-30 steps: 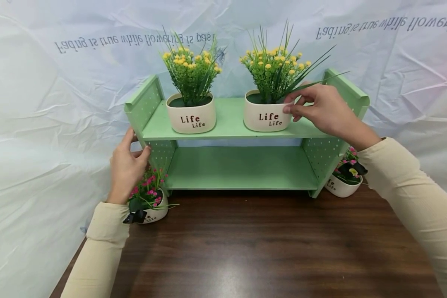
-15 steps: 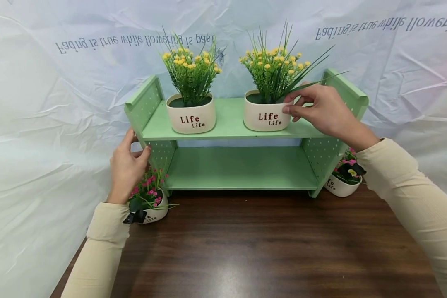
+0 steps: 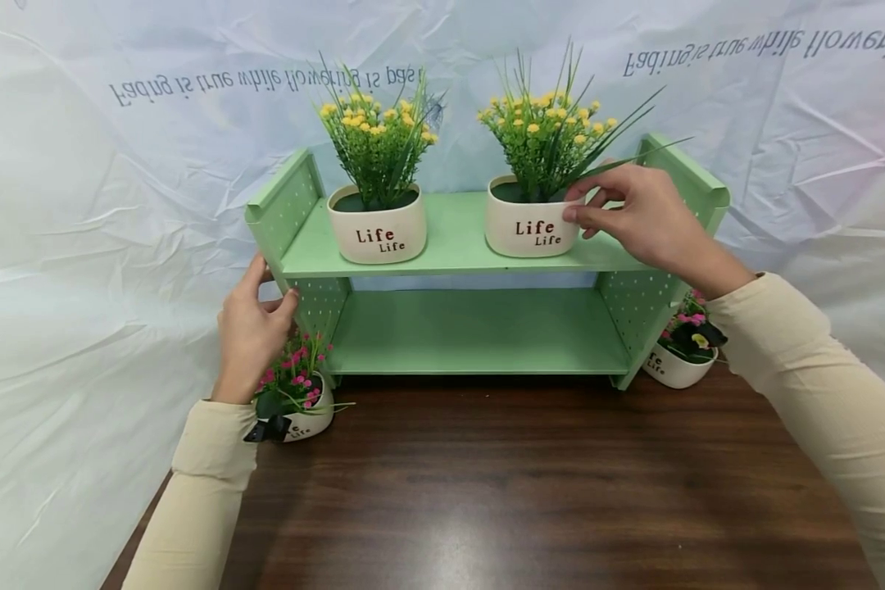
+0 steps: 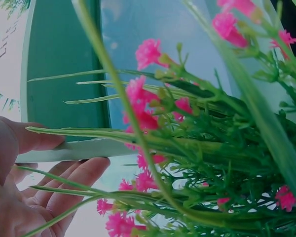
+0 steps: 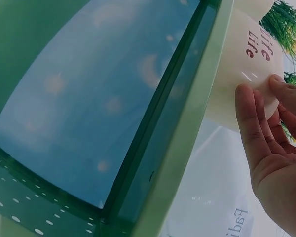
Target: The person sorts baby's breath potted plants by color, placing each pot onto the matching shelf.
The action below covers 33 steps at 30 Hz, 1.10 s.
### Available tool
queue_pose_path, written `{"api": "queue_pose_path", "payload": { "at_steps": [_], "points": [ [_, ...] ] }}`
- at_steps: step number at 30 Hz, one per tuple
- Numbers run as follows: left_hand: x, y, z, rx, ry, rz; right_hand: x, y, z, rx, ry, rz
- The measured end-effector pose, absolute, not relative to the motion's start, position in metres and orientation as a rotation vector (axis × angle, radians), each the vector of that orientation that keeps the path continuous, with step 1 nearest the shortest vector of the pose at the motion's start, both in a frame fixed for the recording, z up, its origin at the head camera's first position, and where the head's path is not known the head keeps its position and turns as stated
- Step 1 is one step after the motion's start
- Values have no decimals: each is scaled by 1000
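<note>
A green two-tier shelf (image 3: 453,250) with perforated side panels stands on the table. On its upper board are two cream "Life" flowerpots with yellow flowers, the left pot (image 3: 378,236) and the right pot (image 3: 525,233). My right hand (image 3: 645,217) pinches the right pot's right rim between thumb and fingers. Seen from the right wrist, the thumb and fingertips are at the end of that pot (image 5: 241,69). My left hand (image 3: 254,324) grips the edge of the shelf's left side panel (image 4: 96,148), thumb on the inner face, fingers on the outer.
One pot with pink flowers (image 3: 313,422) sits by the shelf's left foot, partly behind my left wrist. Another pink-flowered pot (image 3: 678,369) is at the right foot. Dark brown wood tabletop (image 3: 487,483) lies in front; a pale printed cloth (image 3: 103,205) hangs behind.
The right pot has shifted slightly to the right and back, with my right hand still pinching its rim. My left hand has stayed on the side panel.
</note>
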State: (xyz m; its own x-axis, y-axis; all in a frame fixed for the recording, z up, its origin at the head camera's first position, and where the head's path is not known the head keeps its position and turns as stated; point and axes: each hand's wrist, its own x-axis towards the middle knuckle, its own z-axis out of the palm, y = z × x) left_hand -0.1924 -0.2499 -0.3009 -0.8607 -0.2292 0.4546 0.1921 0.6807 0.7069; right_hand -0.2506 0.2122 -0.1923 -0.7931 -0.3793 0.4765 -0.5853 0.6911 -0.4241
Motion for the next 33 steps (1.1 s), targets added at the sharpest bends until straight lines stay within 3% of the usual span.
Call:
{"api": "queue_pose_path", "payload": {
  "at_steps": [33],
  "points": [
    [-194,-251,-302,-2,-2374,-1122,-250,246,-190,603,-2649,835]
  ]
}}
